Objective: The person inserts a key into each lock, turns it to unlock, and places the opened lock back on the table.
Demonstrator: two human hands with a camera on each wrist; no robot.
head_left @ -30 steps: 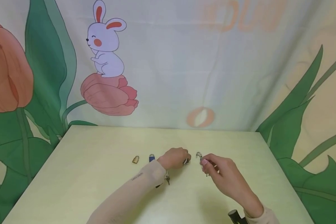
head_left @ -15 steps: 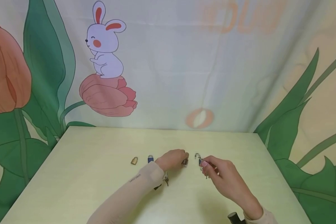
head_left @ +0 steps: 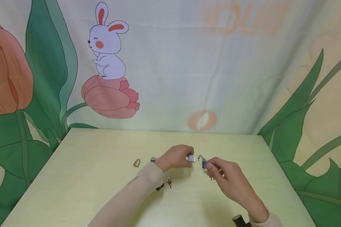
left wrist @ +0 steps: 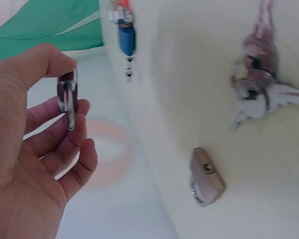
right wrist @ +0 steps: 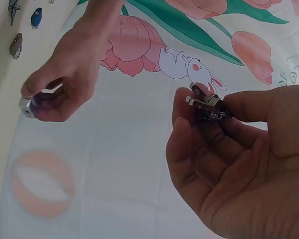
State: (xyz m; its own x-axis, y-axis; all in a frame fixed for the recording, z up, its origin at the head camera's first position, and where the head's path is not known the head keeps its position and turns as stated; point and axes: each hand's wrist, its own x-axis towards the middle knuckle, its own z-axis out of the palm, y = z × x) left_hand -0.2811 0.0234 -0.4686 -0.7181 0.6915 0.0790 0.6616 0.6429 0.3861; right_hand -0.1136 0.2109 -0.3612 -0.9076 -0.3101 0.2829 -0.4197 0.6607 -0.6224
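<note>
My left hand [head_left: 176, 157] pinches a small silver padlock [head_left: 191, 158] between thumb and fingers, above the table. Its shackle and narrow side face the camera in the left wrist view, with the other fingers [left wrist: 82, 164] loosely bent. To the right, my right hand [head_left: 228, 176] pinches a small cluster of keys [right wrist: 209, 104] between thumb and fingertips. Just beside those fingertips is a blue padlock [head_left: 203, 164] with its shackle open, seen too in the left wrist view [left wrist: 127, 39]. A brownish padlock [left wrist: 207, 177] lies under my left arm, hidden in the head view.
On the pale table [head_left: 74, 176] lie a gold padlock [head_left: 136, 163] and another blue padlock [head_left: 152, 159], partly behind my left wrist. Nearer are loose keys [head_left: 169, 182] and a black piece [head_left: 160, 187]. A printed cloth [head_left: 164, 78] hangs behind. A dark cylinder [head_left: 237, 219] sits by my right wrist.
My left hand has raised and turned the silver padlock, so its bright face now shows. The right hand has barely moved and keeps its grip on the keys.
</note>
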